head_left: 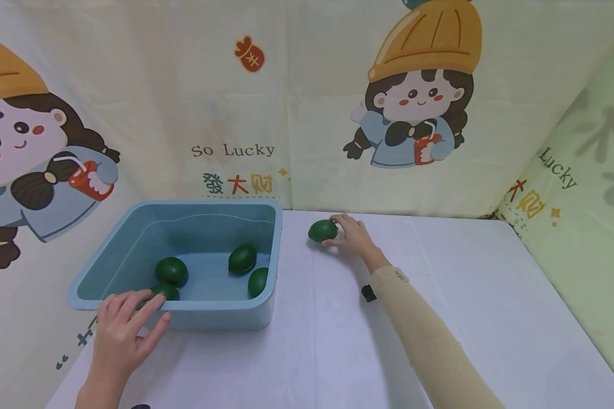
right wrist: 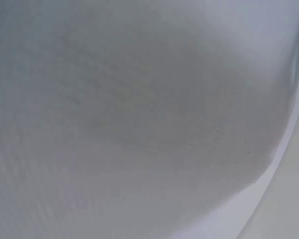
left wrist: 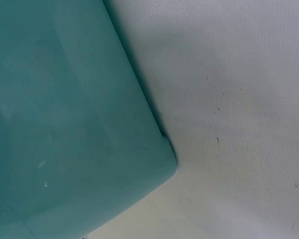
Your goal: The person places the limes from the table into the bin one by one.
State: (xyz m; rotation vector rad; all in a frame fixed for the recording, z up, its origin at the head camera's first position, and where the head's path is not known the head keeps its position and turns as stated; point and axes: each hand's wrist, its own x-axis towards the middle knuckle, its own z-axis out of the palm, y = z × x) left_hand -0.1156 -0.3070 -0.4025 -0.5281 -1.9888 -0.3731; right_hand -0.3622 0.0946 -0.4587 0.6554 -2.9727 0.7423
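Observation:
In the head view, a dark green lime [head_left: 323, 230] is on the white table near its back edge. My right hand [head_left: 355, 236] holds it by its right end, with the thumb on the near side and fingers on the far side. Left of it stands a light blue plastic tub [head_left: 266, 312] with several limes inside; one lime [head_left: 171, 271] lies at the left, another lime [head_left: 243, 259] at the right. My left hand [head_left: 125, 326] lies over the tub's front rim, fingers extended, fingertips close to a partly hidden lime [head_left: 166, 291]. Neither wrist view shows a hand.
A printed cloth [head_left: 317, 113] hangs behind the table [head_left: 327, 352], and another stretch covers the right side. A small black object [head_left: 369, 293] lies beside the right sleeve, partly covered by it. The left wrist view shows the tub's outer wall [left wrist: 89, 124].

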